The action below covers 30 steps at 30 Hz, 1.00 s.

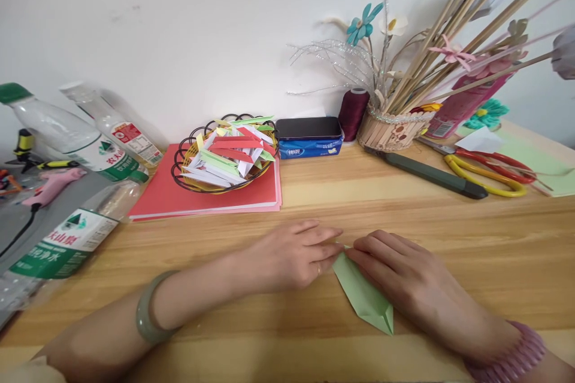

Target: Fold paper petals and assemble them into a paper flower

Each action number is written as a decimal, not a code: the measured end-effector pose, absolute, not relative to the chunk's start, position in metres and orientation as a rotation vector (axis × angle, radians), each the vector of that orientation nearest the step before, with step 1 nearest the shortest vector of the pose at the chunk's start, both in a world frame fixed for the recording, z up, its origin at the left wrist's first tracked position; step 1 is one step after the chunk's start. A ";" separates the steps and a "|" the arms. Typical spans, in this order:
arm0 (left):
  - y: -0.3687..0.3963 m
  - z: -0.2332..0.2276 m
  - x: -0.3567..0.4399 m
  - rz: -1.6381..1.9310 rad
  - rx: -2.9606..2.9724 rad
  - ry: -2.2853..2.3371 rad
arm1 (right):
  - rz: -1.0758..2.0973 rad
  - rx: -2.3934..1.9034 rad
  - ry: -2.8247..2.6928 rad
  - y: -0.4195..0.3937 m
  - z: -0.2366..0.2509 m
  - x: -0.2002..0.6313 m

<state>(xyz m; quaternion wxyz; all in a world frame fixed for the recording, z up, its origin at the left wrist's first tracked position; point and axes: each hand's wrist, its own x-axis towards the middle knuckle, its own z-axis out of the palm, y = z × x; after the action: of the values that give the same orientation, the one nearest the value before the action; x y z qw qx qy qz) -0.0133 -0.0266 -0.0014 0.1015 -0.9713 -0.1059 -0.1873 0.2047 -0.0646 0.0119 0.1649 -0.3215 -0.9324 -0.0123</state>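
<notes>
A folded sheet of light green paper lies slantwise on the wooden table, narrow at its far end and wider toward me. My left hand reaches in from the left, its fingertips pressed on the paper's far tip. Its thumb is hidden. My right hand rests along the right edge, fingers together and bent, holding the paper down near that same tip. The right thumb is hard to make out, and the hands cover part of the far end.
A wire-rimmed basket of folded paper strips stands on red paper. Plastic bottles and a pink glue gun are left. Behind are a phone on a tissue pack, a thread spool, a cutter and scissors.
</notes>
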 end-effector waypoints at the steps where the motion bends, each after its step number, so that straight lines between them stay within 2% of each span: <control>1: -0.025 -0.002 -0.014 -0.557 -2.868 -0.296 | -0.041 -0.911 -2.661 -0.064 0.012 0.205; 6: -0.023 -0.005 -0.012 -0.623 -2.862 -0.327 | -0.010 -0.903 -2.683 -0.065 0.009 0.208; 12: -0.022 -0.003 -0.013 -0.585 -2.879 -0.368 | 0.281 -1.046 -2.646 -0.068 0.011 0.217; 16: -0.023 -0.002 -0.014 -0.619 -2.878 -0.380 | 0.339 -1.123 -2.542 -0.075 0.015 0.230; 20: -0.033 -0.004 -0.011 -0.701 -2.784 -0.422 | 0.249 -1.186 -2.402 -0.086 0.012 0.239; 30: -0.043 -0.003 -0.008 -0.818 -2.713 -0.496 | -0.061 -1.090 -2.443 -0.096 0.004 0.239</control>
<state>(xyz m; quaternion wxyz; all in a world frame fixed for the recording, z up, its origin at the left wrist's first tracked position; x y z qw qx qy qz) -0.0081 -0.0434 -0.0033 0.1322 -0.9348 -0.1709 -0.2820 0.2387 -0.0955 0.0036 0.2305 -0.3965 -0.8884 -0.0224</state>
